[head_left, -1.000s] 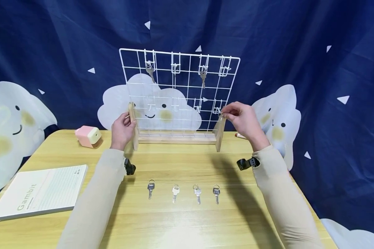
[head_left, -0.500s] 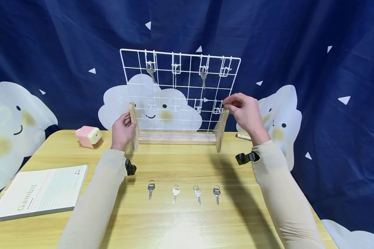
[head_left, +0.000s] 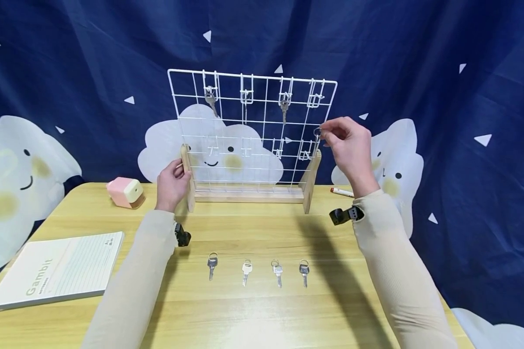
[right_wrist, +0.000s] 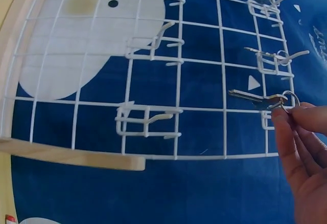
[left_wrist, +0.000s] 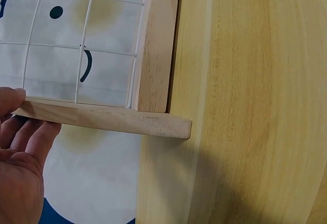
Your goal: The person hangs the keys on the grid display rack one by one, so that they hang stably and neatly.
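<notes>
My right hand [head_left: 351,148] pinches a key by its metal ring [head_left: 317,132], just off the right edge of the white wire grid rack [head_left: 265,104]. In the right wrist view the key [right_wrist: 255,98] points away from the fingertips, close in front of the grid. At the other side, my left hand [head_left: 173,185] grips the wooden side post [left_wrist: 102,119] of the rack, thumb on one face and fingers behind. From the upper hooks hang three keys, among them a left one [head_left: 210,98] and a third one [head_left: 284,110]; the upper right hook [head_left: 315,100] carries none.
Several keys with rings lie in a row on the wooden table, from a dark-headed key [head_left: 212,265] to another dark one [head_left: 304,272]. A notebook [head_left: 57,271] and a pink sharpener [head_left: 125,192] are at left. Behind the rack's right foot lies a marker [head_left: 342,192].
My right hand has risen from the lower right hook along the grid's right edge, carrying the key by its ring. The left hand stays on the post.
</notes>
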The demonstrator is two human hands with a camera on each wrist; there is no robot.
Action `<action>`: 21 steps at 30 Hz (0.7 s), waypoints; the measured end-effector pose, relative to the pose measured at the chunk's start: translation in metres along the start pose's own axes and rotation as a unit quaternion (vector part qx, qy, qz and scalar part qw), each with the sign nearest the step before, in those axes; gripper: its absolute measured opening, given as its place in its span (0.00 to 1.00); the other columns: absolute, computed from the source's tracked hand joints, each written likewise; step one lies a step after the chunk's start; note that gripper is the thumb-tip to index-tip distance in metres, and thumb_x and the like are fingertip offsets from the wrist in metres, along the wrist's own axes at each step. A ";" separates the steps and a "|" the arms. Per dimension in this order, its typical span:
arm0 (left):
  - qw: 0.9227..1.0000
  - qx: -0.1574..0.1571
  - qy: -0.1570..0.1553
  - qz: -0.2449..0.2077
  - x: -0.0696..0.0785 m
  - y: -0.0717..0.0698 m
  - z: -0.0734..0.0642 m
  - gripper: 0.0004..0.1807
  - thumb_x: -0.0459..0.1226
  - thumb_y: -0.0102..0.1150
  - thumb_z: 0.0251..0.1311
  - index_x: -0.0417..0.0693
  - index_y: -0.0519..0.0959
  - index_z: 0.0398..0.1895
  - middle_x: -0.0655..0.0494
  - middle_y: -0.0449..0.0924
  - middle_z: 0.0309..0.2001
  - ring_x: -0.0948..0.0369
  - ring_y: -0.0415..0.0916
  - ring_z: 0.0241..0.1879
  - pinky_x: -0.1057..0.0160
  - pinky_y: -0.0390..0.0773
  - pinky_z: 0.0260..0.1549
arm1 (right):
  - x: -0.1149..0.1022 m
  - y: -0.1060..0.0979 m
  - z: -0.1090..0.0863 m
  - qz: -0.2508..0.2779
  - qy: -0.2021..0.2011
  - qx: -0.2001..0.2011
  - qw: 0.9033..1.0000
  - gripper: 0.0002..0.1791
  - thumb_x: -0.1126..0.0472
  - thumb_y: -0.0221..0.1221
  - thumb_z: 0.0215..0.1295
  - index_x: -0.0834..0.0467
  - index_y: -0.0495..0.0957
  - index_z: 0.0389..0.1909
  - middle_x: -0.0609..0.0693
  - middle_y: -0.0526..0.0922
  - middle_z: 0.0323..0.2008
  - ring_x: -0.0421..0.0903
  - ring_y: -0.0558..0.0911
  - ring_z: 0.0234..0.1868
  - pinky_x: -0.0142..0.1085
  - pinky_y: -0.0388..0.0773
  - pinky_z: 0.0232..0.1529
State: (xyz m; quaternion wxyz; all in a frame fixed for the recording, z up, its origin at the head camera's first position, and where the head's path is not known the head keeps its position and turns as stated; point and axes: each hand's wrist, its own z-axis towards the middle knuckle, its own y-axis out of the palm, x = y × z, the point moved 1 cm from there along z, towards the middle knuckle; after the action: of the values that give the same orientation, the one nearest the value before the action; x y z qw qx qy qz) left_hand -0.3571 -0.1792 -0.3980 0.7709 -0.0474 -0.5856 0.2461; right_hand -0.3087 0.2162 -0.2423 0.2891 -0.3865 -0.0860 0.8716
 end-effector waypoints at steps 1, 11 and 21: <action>1.000 0.000 -0.001 0.000 0.000 0.000 0.000 0.24 0.29 0.56 0.67 0.37 0.70 0.66 0.37 0.75 0.58 0.50 0.74 0.58 0.61 0.75 0.57 | -0.001 0.000 0.001 0.009 -0.002 0.007 1.000 0.05 0.71 0.62 0.64 0.64 0.86 0.37 0.47 0.82 0.33 0.38 0.83 0.31 0.26 0.82 0.33; 1.000 0.003 0.001 0.019 0.001 0.002 -0.004 0.24 0.30 0.55 0.67 0.39 0.70 0.67 0.39 0.76 0.57 0.50 0.75 0.57 0.58 0.75 0.57 | -0.015 0.002 0.014 0.077 0.001 0.087 0.993 0.06 0.74 0.61 0.64 0.68 0.85 0.38 0.51 0.82 0.35 0.41 0.84 0.32 0.29 0.84 0.38; 0.999 0.000 0.013 0.029 0.001 0.001 -0.003 0.25 0.30 0.55 0.67 0.38 0.70 0.67 0.38 0.76 0.56 0.48 0.75 0.57 0.57 0.74 0.58 | -0.023 0.005 0.034 0.109 0.038 0.116 0.987 0.05 0.73 0.61 0.64 0.68 0.85 0.38 0.55 0.85 0.35 0.42 0.85 0.31 0.30 0.84 0.40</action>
State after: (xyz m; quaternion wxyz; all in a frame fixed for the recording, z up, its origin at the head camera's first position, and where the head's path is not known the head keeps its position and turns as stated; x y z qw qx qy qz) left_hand -0.3543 -0.1767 -0.3982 0.7712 -0.0679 -0.5737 0.2674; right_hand -0.3227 0.2012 -0.2064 0.2384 -0.3905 0.0691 0.8865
